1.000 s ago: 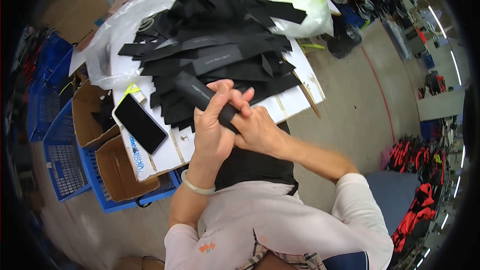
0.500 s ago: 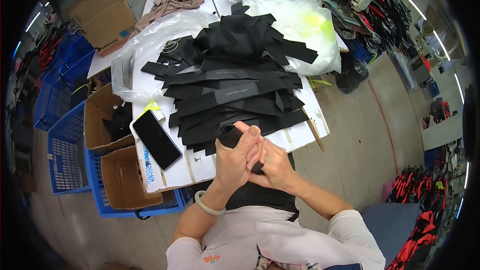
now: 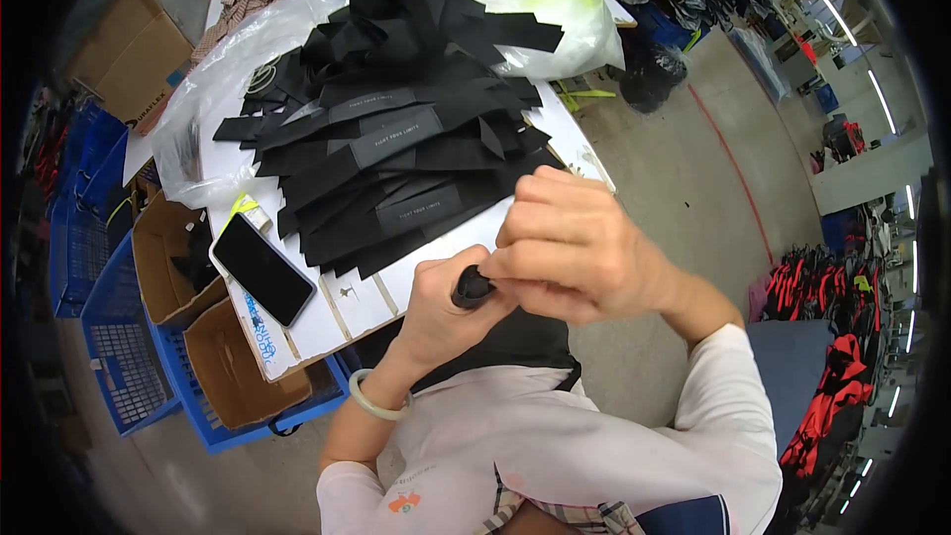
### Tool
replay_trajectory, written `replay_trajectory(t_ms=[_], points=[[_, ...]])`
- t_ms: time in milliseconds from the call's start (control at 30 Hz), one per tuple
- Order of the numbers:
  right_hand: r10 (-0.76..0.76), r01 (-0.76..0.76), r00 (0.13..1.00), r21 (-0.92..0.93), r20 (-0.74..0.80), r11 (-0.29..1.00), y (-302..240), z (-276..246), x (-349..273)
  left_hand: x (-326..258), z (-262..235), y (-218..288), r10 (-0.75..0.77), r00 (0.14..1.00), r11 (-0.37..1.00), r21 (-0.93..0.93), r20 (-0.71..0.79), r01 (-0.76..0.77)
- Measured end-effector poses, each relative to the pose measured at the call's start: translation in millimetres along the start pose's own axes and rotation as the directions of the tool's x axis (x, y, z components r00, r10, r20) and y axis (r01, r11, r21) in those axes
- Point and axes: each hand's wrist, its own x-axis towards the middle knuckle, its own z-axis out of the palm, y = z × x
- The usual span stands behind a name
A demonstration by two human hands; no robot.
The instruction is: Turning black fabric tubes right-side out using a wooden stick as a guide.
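Presently, rolled black fabric strip [image 3: 474,287]: in front of the torso, over the near edge of the table, coiled into a small tube and held inside the left hand.
Tube's long axis: tilted up out of the fist, so I look nearly straight into its dark round end; the lower end is hidden in the palm, lean hard to judge.
Left hand [image 3: 438,309]: closed around the tube, thumb along the top side, coiled end showing between thumb and curled fingers.
Right hand [image 3: 580,250]: fingers bent, knuckles toward me, bunched at the tube's right side. Fingertips are out of my sight; I cannot tell how tightly they close or whether they have any cloth.
Nearer hand: left, wrapped round the tube; right comes in from the tube's right and a little above, at its exposed end. I read that end as the point both hands meet over.
Pile of black strips [image 3: 396,69]: beyond the hands, heaped on the white table [image 3: 322,322]; nearest strips run mostly left to right, right ends slanting away from the person. Some carry grey printed patches [image 3: 396,136].
Right knuckles vs. pile: overlap its near right corner in my view; I cannot tell the height between.
Phone [image 3: 264,269]: left of the hands, flat near the table's left edge, screen dark.
Left wrist: pale bangle [image 3: 379,398].
Below table's left edge: open cardboard box [image 3: 238,372] in a blue crate.
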Motion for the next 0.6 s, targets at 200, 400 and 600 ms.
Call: replay_trajectory(t_ms=[200,400,600], points=[[-0.073,0.084,0.994,0.153,-0.080,0.985,4,11,-4,-11,-16,3,-0.158,0.738,0.587,-0.538,0.657,0.604],[0.361,-0.377,0.923,0.515,0.137,0.769,9,15,-15,-23,-17,8,-0.367,0.642,0.458,-0.470,0.673,0.754],[0.357,-0.434,0.901,0.539,0.246,0.722,10,19,-15,-17,-14,8,-0.377,0.777,0.762,-0.307,0.504,0.570]])
